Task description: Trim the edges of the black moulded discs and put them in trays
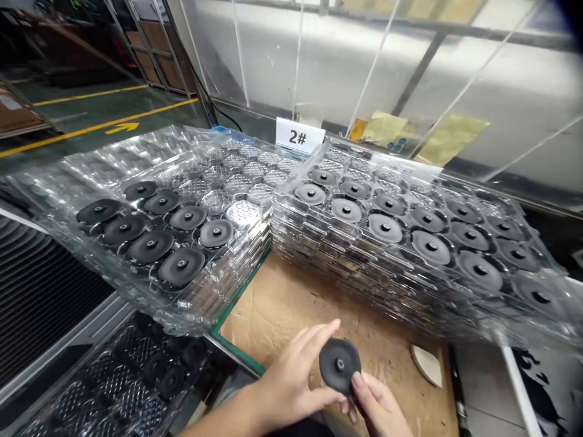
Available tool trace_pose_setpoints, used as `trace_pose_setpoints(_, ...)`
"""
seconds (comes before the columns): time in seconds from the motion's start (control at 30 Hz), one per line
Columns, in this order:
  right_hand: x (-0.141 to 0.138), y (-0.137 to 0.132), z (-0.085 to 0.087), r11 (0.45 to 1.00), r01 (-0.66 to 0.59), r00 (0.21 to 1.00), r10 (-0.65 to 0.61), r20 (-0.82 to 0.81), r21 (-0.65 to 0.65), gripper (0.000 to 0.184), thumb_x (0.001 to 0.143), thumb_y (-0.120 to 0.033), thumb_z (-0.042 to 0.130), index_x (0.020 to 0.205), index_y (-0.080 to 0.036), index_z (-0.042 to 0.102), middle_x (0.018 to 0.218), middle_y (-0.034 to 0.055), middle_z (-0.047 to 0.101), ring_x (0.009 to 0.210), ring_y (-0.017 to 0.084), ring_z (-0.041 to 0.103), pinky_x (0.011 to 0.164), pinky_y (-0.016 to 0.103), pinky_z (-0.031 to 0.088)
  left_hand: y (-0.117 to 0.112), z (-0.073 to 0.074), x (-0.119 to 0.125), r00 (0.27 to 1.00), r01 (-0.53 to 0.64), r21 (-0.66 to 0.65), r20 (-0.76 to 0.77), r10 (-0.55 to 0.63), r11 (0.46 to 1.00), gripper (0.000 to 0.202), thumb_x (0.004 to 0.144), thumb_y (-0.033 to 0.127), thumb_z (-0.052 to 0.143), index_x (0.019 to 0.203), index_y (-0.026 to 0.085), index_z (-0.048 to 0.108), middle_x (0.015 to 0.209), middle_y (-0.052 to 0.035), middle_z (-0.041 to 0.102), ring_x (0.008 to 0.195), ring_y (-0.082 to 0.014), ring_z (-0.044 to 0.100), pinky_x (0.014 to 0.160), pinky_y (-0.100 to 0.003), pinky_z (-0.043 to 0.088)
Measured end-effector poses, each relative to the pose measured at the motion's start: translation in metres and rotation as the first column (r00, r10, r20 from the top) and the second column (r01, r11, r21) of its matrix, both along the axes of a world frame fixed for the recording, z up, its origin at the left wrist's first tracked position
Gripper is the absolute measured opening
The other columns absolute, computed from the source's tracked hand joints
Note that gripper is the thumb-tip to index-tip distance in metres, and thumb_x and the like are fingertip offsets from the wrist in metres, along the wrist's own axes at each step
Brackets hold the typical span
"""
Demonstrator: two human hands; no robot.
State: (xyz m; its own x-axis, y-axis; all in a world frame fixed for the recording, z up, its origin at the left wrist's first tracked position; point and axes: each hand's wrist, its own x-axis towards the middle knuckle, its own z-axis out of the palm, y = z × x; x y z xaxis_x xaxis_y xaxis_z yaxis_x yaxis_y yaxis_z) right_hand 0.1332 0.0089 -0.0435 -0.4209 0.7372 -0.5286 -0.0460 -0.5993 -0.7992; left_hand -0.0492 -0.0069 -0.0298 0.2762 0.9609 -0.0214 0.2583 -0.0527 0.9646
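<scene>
Beyond the disc (pixel 340 364), low passage is offered over the bench (pixel 286 291), hemmed in by left trays (pixel 234 264) and right trays (pixel 339 267).

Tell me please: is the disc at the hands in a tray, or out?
Out. The right hand grips the black disc over the brown surface, apart from the clear trays.

Black "2#" on a white card (pixel 300 137); a yellow arrow (pixel 122 127) on the dark green floor (pixel 104 108)
</scene>
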Motion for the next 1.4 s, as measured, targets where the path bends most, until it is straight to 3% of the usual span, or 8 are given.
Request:
trace_pose_setpoints(0.1, -0.018, -0.006, -0.006, 0.998, 0.032, 0.998, -0.035, -0.054, -0.061, 0.058, 0.068, -0.070, 0.061, 0.055, -0.014, 0.058, 0.043, -0.0023, 0.046, 0.041, 0.007, 0.037, 0.047, 0.021, 0.033, -0.007, -0.009, -0.001, 0.948, -0.132, -0.184, 0.263, 0.178, 0.974, 0.086, 0.066, 0.035, 0.077, 0.139, 0.028, 0.032, 0.140, -0.0116, 0.048, 0.128, -0.0274, 0.043, 0.109, -0.042, 0.029)
trace_pose_setpoints(0.23, -0.045, -0.020, -0.011, 0.993, 0.048, 0.993, -0.059, -0.104, -0.108, 0.064, 0.068, -0.079, 0.050, 0.074, -0.016, 0.059, 0.036, -0.0095, 0.030, 0.034, 0.006, 0.026, 0.038, 0.019, 0.028, -0.010, -0.015, 0.009, 0.651, -0.166, -0.410, 0.638, 0.412, 0.897, 0.090, 0.051, 0.042, 0.084, 0.129, 0.027, 0.042, 0.132, -0.0127, 0.055, 0.124, -0.0273, 0.048, 0.106, -0.040, 0.032)
trace_pose_setpoints(0.5, -0.035, -0.023, -0.021, 0.987, 0.110, 0.983, -0.125, 0.133, 0.118, 0.064, 0.079, -0.072, 0.044, 0.099, -0.016, 0.066, 0.056, -0.0008, 0.055, 0.037, 0.006, 0.034, 0.040, 0.021, 0.032, -0.001, -0.008, 0.006, 0.309, -0.108, -0.647, 0.700, 0.644, 0.755, 0.067, 0.052, 0.038, 0.085, 0.113, 0.023, 0.060, 0.125, -0.0122, 0.061, 0.113, -0.0274, 0.057, 0.097, -0.038, 0.040)
trace_pose_setpoints(0.73, 0.011, -0.008, -0.068, 0.872, 0.058, 0.776, -0.346, 0.527, 0.486, 0.048, 0.071, -0.057, 0.066, 0.103, -0.021, 0.067, 0.090, 0.0063, 0.055, 0.056, 0.015, 0.053, 0.057, 0.032, 0.047, 0.005, -0.007, 0.002, 0.247, -0.076, -0.660, 0.714, 0.656, 0.747, 0.064, 0.053, 0.035, 0.084, 0.113, 0.022, 0.063, 0.125, -0.0106, 0.061, 0.110, -0.0266, 0.059, 0.099, -0.038, 0.040)
trace_pose_setpoints(0.9, -0.006, -0.018, -0.078, 0.794, -0.111, 0.782, -0.301, 0.545, 0.598, 0.042, 0.082, -0.056, 0.052, 0.094, -0.020, 0.068, 0.093, 0.0106, 0.067, 0.076, 0.022, 0.064, 0.071, 0.034, 0.051, 0.005, -0.003, 0.009, 0.262, -0.043, -0.674, 0.704, 0.660, 0.737, 0.068, 0.052, 0.035, 0.085, 0.115, 0.023, 0.061, 0.125, -0.0119, 0.061, 0.109, -0.0258, 0.059, 0.098, -0.038, 0.040)
trace_pose_setpoints(1.17, -0.001, 0.018, -0.001, 0.704, -0.116, 0.780, -0.372, 0.503, 0.700, 0.027, 0.089, -0.036, 0.049, 0.106, -0.021, 0.064, 0.107, 0.0082, 0.068, 0.097, 0.022, 0.064, 0.080, 0.032, 0.050, 0.011, 0.008, 0.020, 0.367, -0.034, -0.665, 0.686, 0.628, 0.746, 0.067, 0.054, 0.036, 0.084, 0.116, 0.025, 0.061, 0.128, -0.0106, 0.059, 0.113, -0.0260, 0.056, 0.094, -0.035, 0.042)
trace_pose_setpoints(1.3, -0.008, 0.011, 0.055, 0.475, -0.211, 0.841, -0.357, 0.406, 0.854, 0.026, 0.090, -0.023, 0.046, 0.113, -0.022, 0.057, 0.102, 0.0069, 0.068, 0.091, 0.020, 0.063, 0.076, 0.031, 0.048, 0.009, 0.010, 0.030, 0.431, 0.091, -0.667, 0.696, 0.574, 0.740, 0.067, 0.053, 0.036, 0.085, 0.114, 0.024, 0.063, 0.110, -0.0076, 0.068, 0.098, -0.0199, 0.063, 0.084, -0.027, 0.047)
trace_pose_setpoints(1.4, -0.015, 0.007, 0.075, 0.418, -0.417, 0.855, -0.121, 0.504, 0.807, 0.021, 0.090, -0.017, 0.044, 0.107, -0.023, 0.056, 0.092, 0.0030, 0.070, 0.078, 0.016, 0.064, 0.071, 0.027, 0.046, 0.008, 0.012, 0.034, 0.455, 0.110, -0.689, 0.675, 0.580, 0.716, 0.057, 0.055, 0.024, 0.085, 0.109, 0.025, 0.066, 0.105, -0.0042, 0.070, 0.089, -0.0158, 0.065, 0.077, -0.022, 0.049)
